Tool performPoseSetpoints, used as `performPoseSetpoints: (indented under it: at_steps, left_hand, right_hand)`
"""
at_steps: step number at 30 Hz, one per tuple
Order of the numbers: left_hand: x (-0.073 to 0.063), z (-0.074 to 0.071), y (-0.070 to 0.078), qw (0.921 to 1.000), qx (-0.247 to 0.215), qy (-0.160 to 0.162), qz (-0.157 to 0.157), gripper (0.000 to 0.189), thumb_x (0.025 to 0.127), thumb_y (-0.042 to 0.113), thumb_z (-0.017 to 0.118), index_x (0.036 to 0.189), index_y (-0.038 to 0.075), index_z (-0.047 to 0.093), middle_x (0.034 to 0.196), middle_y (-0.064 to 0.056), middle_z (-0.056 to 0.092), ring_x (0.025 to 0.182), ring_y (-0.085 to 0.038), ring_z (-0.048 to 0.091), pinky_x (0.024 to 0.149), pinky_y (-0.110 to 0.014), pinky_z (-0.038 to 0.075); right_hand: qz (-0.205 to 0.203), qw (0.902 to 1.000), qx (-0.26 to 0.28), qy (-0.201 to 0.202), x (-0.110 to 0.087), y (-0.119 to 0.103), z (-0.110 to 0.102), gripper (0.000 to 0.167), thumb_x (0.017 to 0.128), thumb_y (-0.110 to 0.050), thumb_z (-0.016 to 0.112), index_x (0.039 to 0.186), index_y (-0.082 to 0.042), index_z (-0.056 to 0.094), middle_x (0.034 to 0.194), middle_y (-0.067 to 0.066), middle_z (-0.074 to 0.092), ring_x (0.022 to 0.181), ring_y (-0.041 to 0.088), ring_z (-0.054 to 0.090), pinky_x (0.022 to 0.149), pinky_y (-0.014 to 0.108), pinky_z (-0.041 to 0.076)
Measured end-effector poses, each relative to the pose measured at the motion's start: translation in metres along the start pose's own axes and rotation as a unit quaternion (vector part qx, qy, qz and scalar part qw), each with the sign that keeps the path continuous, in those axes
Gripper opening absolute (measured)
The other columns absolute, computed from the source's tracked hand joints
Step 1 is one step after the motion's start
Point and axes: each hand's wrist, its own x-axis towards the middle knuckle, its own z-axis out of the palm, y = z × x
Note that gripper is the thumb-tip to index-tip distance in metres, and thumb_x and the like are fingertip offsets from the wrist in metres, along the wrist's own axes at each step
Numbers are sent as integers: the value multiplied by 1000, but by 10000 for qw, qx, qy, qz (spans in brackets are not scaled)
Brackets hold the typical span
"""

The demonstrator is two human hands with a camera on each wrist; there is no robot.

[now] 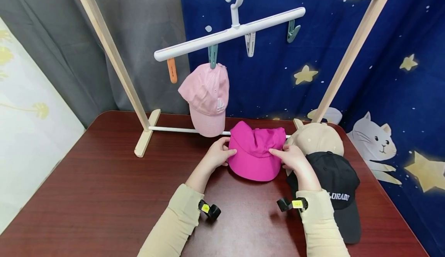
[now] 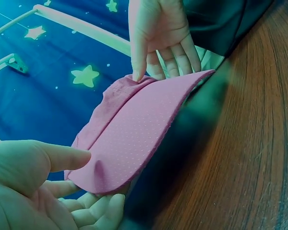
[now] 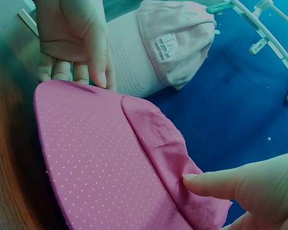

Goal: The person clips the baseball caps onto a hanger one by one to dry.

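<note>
A bright magenta cap (image 1: 255, 164) is held up between both hands, brim toward me, its soft crown sagging behind. My left hand (image 1: 218, 153) pinches the brim's left end, thumb on top and fingers beneath, as the left wrist view shows. At the other side my right hand (image 1: 292, 157) grips the cap near where crown and brim meet; in the right wrist view its thumb presses the crown fabric (image 3: 168, 148). Behind hangs a pink cap (image 1: 208, 98), clipped by a green clothespin (image 1: 213, 56) to a white hanger (image 1: 229, 34), which tilts up to the right.
An orange clip (image 1: 172, 70), a white clip (image 1: 250, 44) and another green clip (image 1: 293, 31) hang from the hanger. The wooden rack (image 1: 111, 52) stands at the table's back. A beige cap (image 1: 316, 138) and a black cap (image 1: 333, 183) lie beside my right forearm.
</note>
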Motion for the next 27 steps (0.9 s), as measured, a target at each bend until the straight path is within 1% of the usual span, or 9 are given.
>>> performPoseSetpoints:
  at_steps: [1, 3, 6, 12, 16, 18, 20, 23, 27]
  left_hand:
    - [0, 0, 0, 10000, -36, -25, 17, 49, 90, 4, 64, 136, 4, 47, 76, -8, 54, 54, -14, 49, 47, -28, 50]
    - [0, 0, 0, 9999, -92, -71, 77, 55, 90, 2, 63, 140, 6, 43, 74, -9, 55, 51, -14, 49, 45, -28, 50]
    - [0, -1, 0, 9996, -234, -134, 96, 60, 90, 0, 62, 144, 10, 38, 75, -11, 59, 49, -15, 50, 44, -31, 51]
    - [-1, -2, 2, 9987, -450, -157, 183, 66, 90, -4, 60, 147, 14, 33, 86, -17, 63, 49, -18, 53, 48, -39, 54]
    - [-2, -3, 5, 9983, -508, -77, 291, 67, 90, -5, 60, 147, 16, 33, 87, -18, 64, 51, -19, 54, 49, -41, 54]
    - [-3, -4, 7, 9980, -525, -18, 362, 66, 90, -4, 61, 147, 16, 34, 88, -18, 64, 54, -19, 56, 50, -43, 54]
    - [-3, -4, 9, 9976, -544, 20, 426, 66, 90, -4, 61, 147, 16, 34, 89, -17, 65, 58, -19, 58, 51, -43, 54]
    - [-5, -5, 12, 9971, -549, 93, 522, 65, 90, -4, 61, 146, 17, 35, 90, -17, 65, 62, -18, 59, 51, -43, 54]
    - [-6, -6, 15, 9960, -561, 162, 683, 64, 91, -4, 60, 146, 16, 36, 95, -18, 66, 62, -18, 59, 50, -42, 53]
  right_hand:
    - [-14, 10000, 65, -13, 0, 0, 0, 75, 93, -34, 61, 139, 17, 29, 133, 33, 42, 105, 36, 56, 84, 46, 51]
    - [-7, 9998, 192, 0, 1, 0, 0, 76, 94, -33, 60, 141, 16, 26, 140, 33, 35, 110, 38, 54, 87, 47, 50]
    - [-59, 9995, 301, 48, 1, -1, 0, 73, 94, -30, 60, 140, 15, 26, 140, 32, 34, 109, 39, 54, 87, 47, 49]
    - [-143, 9980, 604, 110, 1, -4, -1, 70, 95, -25, 60, 141, 14, 24, 133, 32, 41, 102, 35, 55, 89, 47, 49]
    - [-220, 9956, 875, 270, 1, -6, -2, 65, 94, -20, 63, 139, 11, 28, 116, 24, 47, 89, 24, 55, 85, 42, 52]
    - [-288, 9937, 1024, 358, 1, -8, -3, 63, 93, -18, 64, 139, 9, 29, 108, 18, 46, 81, 17, 53, 81, 39, 53]
    - [-386, 9917, 1157, 399, 0, -9, -4, 63, 92, -16, 65, 138, 9, 29, 103, 15, 44, 78, 13, 51, 78, 37, 54]
    - [-515, 9889, 1326, 426, -1, -10, -5, 64, 92, -15, 65, 139, 8, 29, 102, 13, 43, 79, 10, 50, 76, 33, 55]
    - [-653, 9860, 1461, 464, -4, -11, -7, 65, 92, -13, 65, 140, 8, 27, 105, 14, 42, 81, 10, 49, 71, 27, 54]
